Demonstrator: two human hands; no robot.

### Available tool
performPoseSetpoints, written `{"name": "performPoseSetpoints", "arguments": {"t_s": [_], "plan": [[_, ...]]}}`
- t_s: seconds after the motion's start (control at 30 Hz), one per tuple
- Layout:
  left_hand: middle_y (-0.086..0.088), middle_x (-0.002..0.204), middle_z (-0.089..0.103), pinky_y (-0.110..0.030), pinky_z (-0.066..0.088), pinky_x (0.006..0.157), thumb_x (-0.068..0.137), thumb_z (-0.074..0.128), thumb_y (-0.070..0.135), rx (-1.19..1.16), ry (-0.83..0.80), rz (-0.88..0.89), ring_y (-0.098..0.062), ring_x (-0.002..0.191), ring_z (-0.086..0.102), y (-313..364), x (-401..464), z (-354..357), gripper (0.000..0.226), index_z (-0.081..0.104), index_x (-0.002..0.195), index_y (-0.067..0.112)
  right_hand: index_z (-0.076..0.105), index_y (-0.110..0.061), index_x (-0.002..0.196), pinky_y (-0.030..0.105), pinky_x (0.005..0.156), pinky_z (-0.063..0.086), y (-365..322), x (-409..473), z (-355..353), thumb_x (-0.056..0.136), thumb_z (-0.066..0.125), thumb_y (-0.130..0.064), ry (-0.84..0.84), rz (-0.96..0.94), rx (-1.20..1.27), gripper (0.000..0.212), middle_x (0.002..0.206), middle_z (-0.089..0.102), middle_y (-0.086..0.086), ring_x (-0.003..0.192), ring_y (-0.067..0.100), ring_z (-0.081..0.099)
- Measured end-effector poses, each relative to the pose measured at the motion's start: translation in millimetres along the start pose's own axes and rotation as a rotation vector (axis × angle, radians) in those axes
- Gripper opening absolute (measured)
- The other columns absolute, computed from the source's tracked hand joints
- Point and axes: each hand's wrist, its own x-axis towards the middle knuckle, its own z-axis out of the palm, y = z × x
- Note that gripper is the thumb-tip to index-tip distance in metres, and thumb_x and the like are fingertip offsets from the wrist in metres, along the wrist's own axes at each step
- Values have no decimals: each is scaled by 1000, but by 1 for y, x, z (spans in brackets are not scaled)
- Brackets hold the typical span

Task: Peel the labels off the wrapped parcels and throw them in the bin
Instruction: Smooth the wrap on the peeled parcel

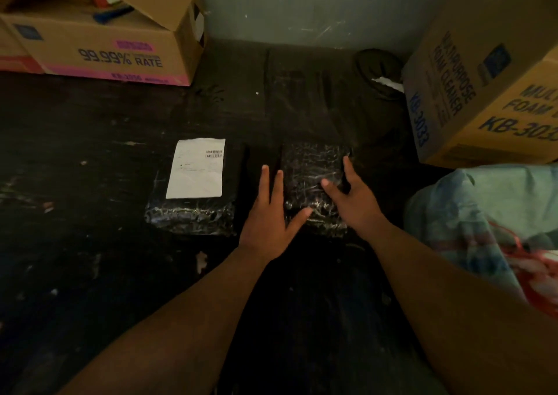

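Two black plastic-wrapped parcels lie on the dark floor. The left parcel (193, 210) carries a white label (197, 168) with a barcode on its top. The right parcel (311, 168) shows no label on its top face. My left hand (271, 213) lies flat against the right parcel's left edge, fingers straight, thumb at its near corner. My right hand (350, 195) rests on the same parcel's right side with fingers spread. A dark bin (377, 71) with something white inside stands at the back right by the wall.
An open cardboard box (99, 44) marked "99.99% RATE" sits at the back left. Large "FOAM CLEANER" boxes (483, 86) stand at the right. A pale patterned cloth (483, 228) lies at the right, close to my right arm. A grey wall closes the back.
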Motion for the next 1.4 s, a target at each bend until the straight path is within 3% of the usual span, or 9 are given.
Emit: {"name": "performPoseSetpoints", "arguments": {"t_s": [0.23, 0.3, 0.4, 0.53, 0.63, 0.77, 0.93, 1.17, 1.4], "plan": [[3, 168, -17, -49, 18, 124, 93, 31, 75, 229, -110, -37, -23, 155, 2, -38, -87, 19, 92, -8, 161, 27, 22, -43, 151, 41, 94, 53, -11, -18, 7, 89, 59, -56, 134, -87, -26, 74, 141, 54, 7, 109, 25, 63], [3, 167, -19, -50, 6, 125, 91, 21, 79, 353, -179, -73, -20, 155, -13, -49, -108, 20, 93, -9, 161, 25, 30, -39, 150, 25, 71, 57, -11, -32, 4, 91, 62, -45, 142, -83, 59, 67, 135, 60, 3, 87, 14, 67], [3, 165, -25, -48, -7, 124, 89, 10, 82, 449, -237, -120, -19, 152, -24, -60, -142, 21, 93, -10, 160, 25, 39, -32, 149, 2, 54, 46, -2, -62, -2, 94, 63, -33, 154, -85, 142, 60, 130, 61, -10, 101, 14, 65], [3, 163, -29, -47, -9, 124, 93, 8, 77, 560, -317, -107, -20, 150, -28, -70, -179, 27, 83, -13, 159, 30, 41, -35, 147, 16, 74, 56, 24, -112, 0, 95, 62, -33, 117, -104, 197, 57, 125, 62, -17, 108, 22, 64], [4, 165, -26, -47, -9, 123, 95, 7, 75, 566, -295, -122, -19, 150, -27, -69, -189, 31, 80, -13, 158, 31, 42, -33, 147, 13, 84, 52, 48, -153, 3, 94, 63, -32, 93, -97, 244, 57, 138, 55, -7, 101, -6, 62], [2, 168, -16, -47, -6, 123, 95, 5, 70, 552, -237, -132, -19, 153, -18, -65, -206, 37, 79, -3, 161, 28, 43, -34, 146, 20, 72, 58, 85, -207, 15, 95, 62, -29, 63, -30, 288, 55, 93, 62, -28, 91, -9, 62], [2, 170, -8, -44, -4, 124, 103, 19, 58, 491, -154, -157, -17, 155, -11, -65, -225, 44, 68, 5, 162, 26, 43, -40, 144, 30, 109, 41, 132, -255, 32, 93, 63, -35, 17, -16, 310, 55, 140, 52, -8, 127, 4, 48], [2, 169, -11, -45, -5, 124, 104, 18, 57, 530, -157, -151, -16, 154, -13, -63, -244, 46, 68, 1, 162, 26, 25, -60, 141, 48, 110, 40, 156, -277, 44, 84, 57, -64, -54, -9, 186, 66, 150, 41, -2, 136, 17, 43], [2, 167, -18, -47, -6, 124, 104, 16, 58, 524, -193, -183, -16, 153, -19, -58, -246, 45, 69, -5, 161, 26, 20, -50, 144, 45, 102, 47, 150, -267, 36, 87, 61, -56, -119, 25, 31, 70, 148, 44, 7, 127, 27, 52]]}}
